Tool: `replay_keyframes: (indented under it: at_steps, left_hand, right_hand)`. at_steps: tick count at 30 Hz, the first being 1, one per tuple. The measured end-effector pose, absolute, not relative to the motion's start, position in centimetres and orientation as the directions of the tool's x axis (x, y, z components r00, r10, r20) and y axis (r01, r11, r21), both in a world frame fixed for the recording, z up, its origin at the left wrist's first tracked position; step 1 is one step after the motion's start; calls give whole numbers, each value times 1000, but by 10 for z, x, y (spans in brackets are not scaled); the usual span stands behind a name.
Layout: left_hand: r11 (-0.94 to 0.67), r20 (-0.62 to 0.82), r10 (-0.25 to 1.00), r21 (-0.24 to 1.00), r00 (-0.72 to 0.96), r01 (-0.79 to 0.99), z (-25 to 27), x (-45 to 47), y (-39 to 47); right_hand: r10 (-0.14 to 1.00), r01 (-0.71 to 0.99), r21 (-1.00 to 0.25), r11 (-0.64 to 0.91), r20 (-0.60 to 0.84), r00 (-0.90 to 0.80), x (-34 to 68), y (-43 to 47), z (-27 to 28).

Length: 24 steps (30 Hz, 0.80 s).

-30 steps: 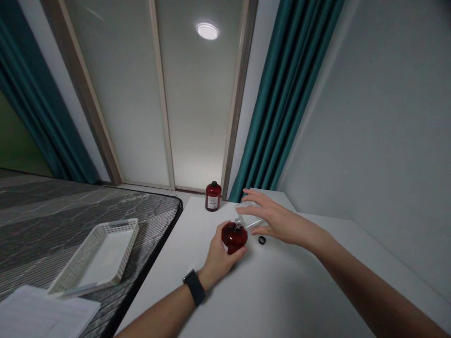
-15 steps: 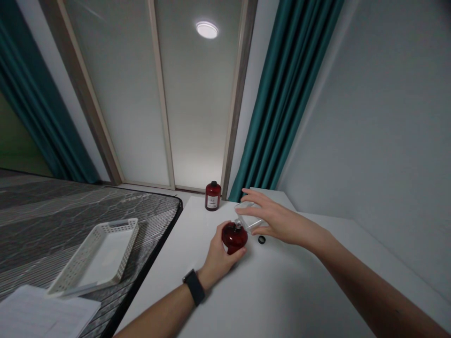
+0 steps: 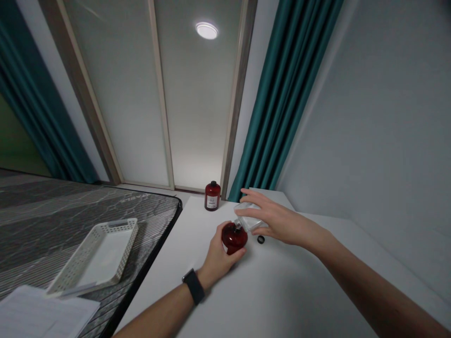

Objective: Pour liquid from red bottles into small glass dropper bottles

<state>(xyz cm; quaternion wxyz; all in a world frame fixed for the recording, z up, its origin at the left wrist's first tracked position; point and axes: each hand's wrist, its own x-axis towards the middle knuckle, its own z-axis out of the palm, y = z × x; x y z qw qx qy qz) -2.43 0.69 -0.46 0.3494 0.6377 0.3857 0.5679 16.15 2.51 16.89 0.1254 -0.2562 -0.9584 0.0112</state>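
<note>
My left hand is wrapped round a dark red bottle standing on the white table. A clear glass bottle is gripped between the thumb and fingers of my right hand. It is tilted, its neck down at the mouth of the red bottle. Whether liquid is flowing is too small to make out. Just right of the red bottle, a small black cap lies on the table. Farther back stands a second red bottle, upright, with a black cap and a white label.
The white table runs back toward sliding glass doors and a teal curtain. On the left, a white perforated basket and papers lie on a grey, black-edged mattress. A wall rises on the right.
Both hands and the two bottles they hold stay almost in the same place. The view has shifted very slightly.
</note>
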Motion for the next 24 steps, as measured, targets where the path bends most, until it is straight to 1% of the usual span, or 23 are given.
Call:
replay_keyframes:
  at_steps: [3,6,13,16,18,21,24]
  left_hand:
    - [-456,452,890,886,63,84,-4,-25,7]
    - [-461,456,887,883,69,86,-4,-25,7]
    - [-463,453,884,882,112,90,-2,-27,4]
    - [-461,446,884,883,142,93,-2,-27,4]
    - [-453,437,886,887,153,90,-3,-27,4]
    - [-451,434,887,887,156,100,-5,-27,5]
    - [-457,437,884,883,165,110,-8,-27,7]
  right_hand:
    - [497,491,-86,867,228,-837,162,25,170]
    - [521,503,-133,854,228,-823,163,24,169]
    - [662,568,-382,729,182,-727,176,25,155]
    - [710,589,-446,674,168,-684,183,24,148]
    - [740,591,-486,644,198,-643,188,24,140]
    - [780,540,-591,599,277,-562,194,23,118]
    - [853,370,-796,480,324,-410,198,25,80]
